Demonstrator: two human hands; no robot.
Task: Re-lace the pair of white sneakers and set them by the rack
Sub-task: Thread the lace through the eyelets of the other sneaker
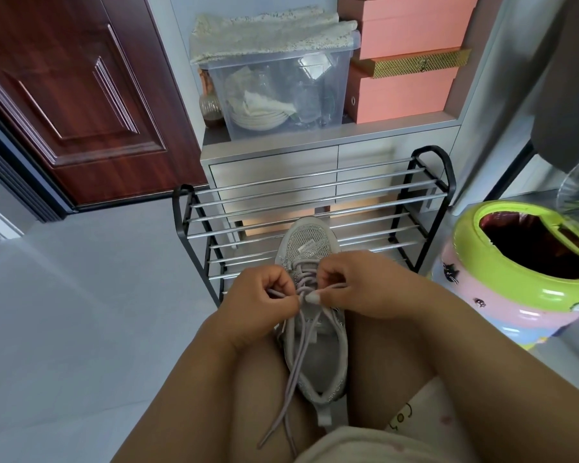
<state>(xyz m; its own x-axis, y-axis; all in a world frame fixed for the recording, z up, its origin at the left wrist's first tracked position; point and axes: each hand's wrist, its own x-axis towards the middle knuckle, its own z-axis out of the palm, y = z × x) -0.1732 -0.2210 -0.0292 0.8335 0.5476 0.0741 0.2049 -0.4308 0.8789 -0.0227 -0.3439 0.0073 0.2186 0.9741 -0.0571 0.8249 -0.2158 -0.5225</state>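
Head view: one sneaker [311, 332] lies between the person's bare knees, toe pointing at the rack [315, 208], heel toward the body. Upper is pale grey-white mesh with glittery studded trim and a small label on the toe panel. Lace [295, 359] is round cord, pale lilac; two loose ends trail down past the heel. Left hand [264, 295] has fingers curled, pinching a lace strand at the eyelets. Right hand [351, 285] likewise pinches the other strand, thumbnail showing at the crossing. Second sneaker not in view. Rack: black tube frame, rounded ends, chrome rod tiers, just beyond the toe. Floor [81, 312] is smooth light grey tile. Behind the rack, a pale drawer cabinet [274, 155] carrying a clear plastic bin [278, 91] with dishes inside, lace cloth on its lid, next to stacked salmon-pink boxes [401, 91]. Dark red panelled door [81, 95] on the left. Glossy green-rimmed pink bin [515, 262] on the right.
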